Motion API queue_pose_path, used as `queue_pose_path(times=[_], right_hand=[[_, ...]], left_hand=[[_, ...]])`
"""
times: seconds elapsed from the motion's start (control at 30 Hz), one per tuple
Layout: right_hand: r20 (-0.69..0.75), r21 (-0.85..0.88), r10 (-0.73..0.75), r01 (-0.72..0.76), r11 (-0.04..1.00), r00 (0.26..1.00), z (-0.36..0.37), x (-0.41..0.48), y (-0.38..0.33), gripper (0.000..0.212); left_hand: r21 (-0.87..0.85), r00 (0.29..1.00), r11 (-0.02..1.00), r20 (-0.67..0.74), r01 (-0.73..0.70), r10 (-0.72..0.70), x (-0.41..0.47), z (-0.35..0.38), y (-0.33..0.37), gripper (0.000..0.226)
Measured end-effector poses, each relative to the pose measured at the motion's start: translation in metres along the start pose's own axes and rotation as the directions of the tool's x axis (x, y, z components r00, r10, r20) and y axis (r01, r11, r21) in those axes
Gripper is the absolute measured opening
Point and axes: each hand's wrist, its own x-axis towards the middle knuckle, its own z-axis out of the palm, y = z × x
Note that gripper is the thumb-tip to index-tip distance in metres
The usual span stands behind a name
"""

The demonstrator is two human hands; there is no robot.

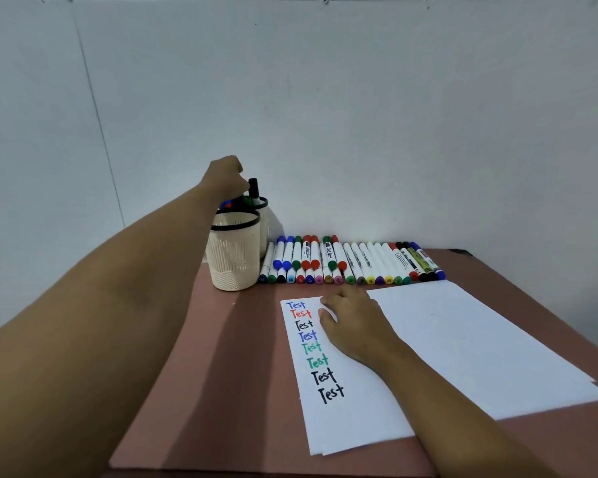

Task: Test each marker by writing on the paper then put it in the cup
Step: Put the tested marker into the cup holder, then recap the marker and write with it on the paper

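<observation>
- At the far left of the desk (221,374), the left hand (227,177) reaches out over the far cup (265,222), with its fingers curled round the top of a black marker (253,188).
- That black marker stands nearly upright with its lower end inside the far cup and its cap end above the rim.
- Other markers (229,203) already stand in the far cup; their red, blue and green ends show just above its dark rim.
- A near cup (233,260), cream with a slotted wall and a black rim, stands just in front of the far cup, touching it or nearly so; what it holds cannot be seen.
- To the right of the cups, a row of markers (353,267) lies side by side along the back of the desk, partly stacked in two layers, with the coloured ends toward the person.
- The right hand (354,326) rests on the sheet of paper (342,426), with its fingers loosely bent and holding nothing.
- Down the left side of that sheet runs a column of words (313,350), "Test" eight times: blue, red, black, blue, green, green, black, black.
- A blank stack of paper (480,339) lies just to the right, its edge under the right forearm.
- Behind the desk rises a plain pale wall (359,115).
</observation>
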Motion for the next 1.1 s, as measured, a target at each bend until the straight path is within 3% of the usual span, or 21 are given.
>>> queue_pose_path(times=[0.17, 0.47, 0.57, 0.7, 0.87, 0.97, 1.1], right_hand=[[0.001, 0.015, 0.006, -0.006, 1.0, 1.0, 0.001, 0.0, 0.001, 0.041], [-0.001, 0.012, 0.012, -0.012, 1.0, 1.0, 0.001, 0.0, 0.0, 0.04], [-0.004, 0.005, 0.008, -0.008, 1.0, 1.0, -0.001, -0.001, -0.001, 0.04], [-0.025, -0.017, 0.005, -0.006, 1.0, 1.0, 0.0, -0.002, -0.002, 0.039], [0.03, -0.098, 0.0, 0.002, 0.995, 1.0, -0.003, 0.001, -0.008, 0.04], [0.058, -0.046, -0.001, 0.004, 0.999, 0.998, -0.013, 0.005, -0.008, 0.029], [-0.065, 0.035, 0.138, -0.136, 0.99, 0.988, -0.025, 0.038, 0.004, 0.028]], left_hand=[[-0.007, 0.998, 0.998, -0.001, -0.063, 0.063, -0.008, 0.003, -0.002, 0.032], [-0.132, 0.942, 0.934, -0.104, -0.333, 0.321, -0.096, 0.009, 0.017, 0.025], [-0.13, 0.928, 0.919, -0.038, -0.372, 0.371, -0.133, 0.032, 0.009, 0.024], [-0.075, 0.931, 0.942, 0.145, -0.327, 0.335, -0.164, 0.067, -0.009, 0.029], [-0.048, 0.88, 0.945, 0.35, -0.325, 0.321, -0.17, 0.081, -0.02, 0.039], [-0.004, 0.869, 0.95, 0.402, -0.312, 0.288, -0.171, 0.083, -0.022, 0.043], [-0.003, 0.869, 0.95, 0.403, -0.312, 0.287, -0.169, 0.084, -0.022, 0.043]])
